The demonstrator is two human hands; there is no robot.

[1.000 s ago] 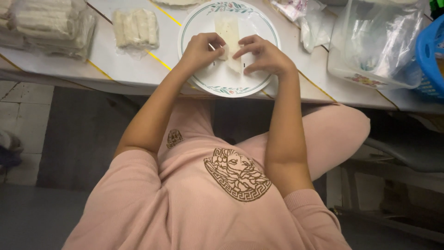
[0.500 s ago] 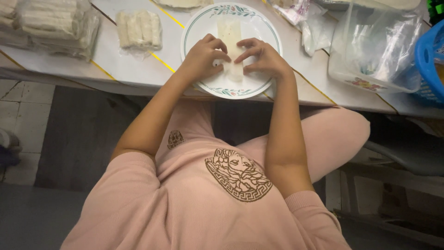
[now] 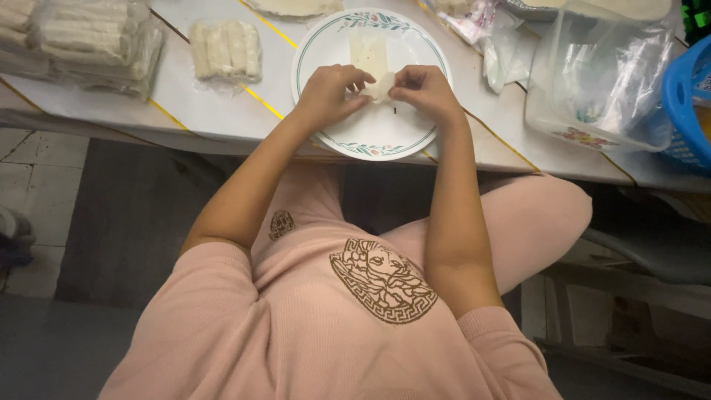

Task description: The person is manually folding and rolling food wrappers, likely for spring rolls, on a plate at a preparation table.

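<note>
At the table's (image 3: 222, 111) far left corner a wrapped stack of pale rolls (image 3: 81, 37) is cut off by the frame; a smaller wrapped pack (image 3: 224, 48) lies beside it. On the plate (image 3: 370, 141) near the front edge, the left hand (image 3: 329, 92) and right hand (image 3: 422, 89) pinch a pale wrapper (image 3: 379, 83) between their fingertips; its folded end is hidden by the fingers. Right of the plate, crumpled plastic bags (image 3: 503, 48) and a clear tub (image 3: 600, 81) blur together. A blue basket (image 3: 689, 89) is cut off at the right edge. Below lies dark and tiled floor (image 3: 44, 185).

Both hands — left hand (image 3: 329, 92), right hand (image 3: 422, 89) — on pale wrapper (image 3: 374, 70) over plate (image 3: 326, 52)
</note>
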